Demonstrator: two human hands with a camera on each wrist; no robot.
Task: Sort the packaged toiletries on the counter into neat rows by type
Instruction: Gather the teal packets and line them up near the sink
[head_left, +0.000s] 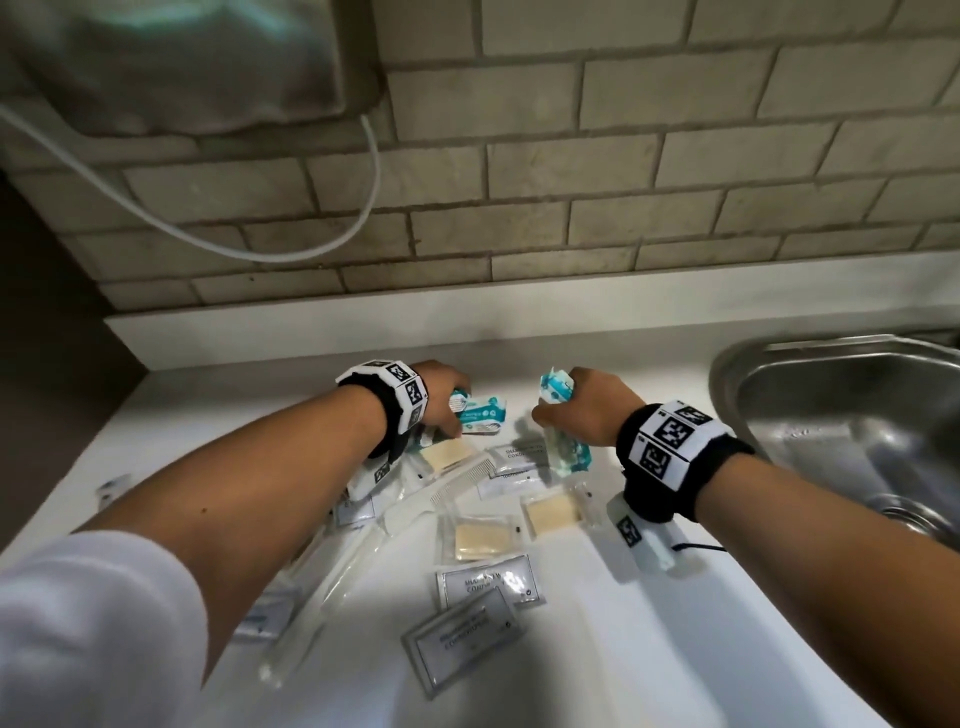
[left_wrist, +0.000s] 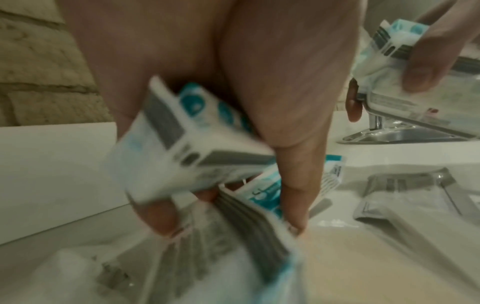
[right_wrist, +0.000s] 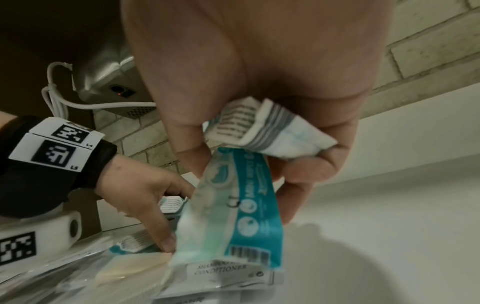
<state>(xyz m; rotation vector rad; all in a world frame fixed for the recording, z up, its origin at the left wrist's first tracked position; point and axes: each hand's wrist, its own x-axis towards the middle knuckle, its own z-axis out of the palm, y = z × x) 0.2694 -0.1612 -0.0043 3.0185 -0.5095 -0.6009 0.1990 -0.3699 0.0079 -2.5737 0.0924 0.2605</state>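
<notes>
Mixed toiletry packets lie on the white counter (head_left: 597, 649). My left hand (head_left: 451, 415) grips a teal and white packet (head_left: 480, 410) at the pile's far end. In the left wrist view, this hand (left_wrist: 228, 197) holds one packet (left_wrist: 176, 148) while its fingertips pinch a second one (left_wrist: 259, 203) below. My right hand (head_left: 556, 415) holds two teal packets, one sticking up (head_left: 555, 385) and one hanging down (head_left: 570, 453). The right wrist view shows both, the crumpled one (right_wrist: 267, 131) and the long one (right_wrist: 233, 205).
Soap packets (head_left: 550, 512) (head_left: 480, 538), shampoo sachets (head_left: 488, 579) (head_left: 462, 639), a comb (head_left: 462, 480) and a wrapped toothbrush (head_left: 332, 582) lie nearer me. A steel sink (head_left: 852, 415) lies to the right. A hand dryer (head_left: 182, 62) with a cable hangs on the brick wall.
</notes>
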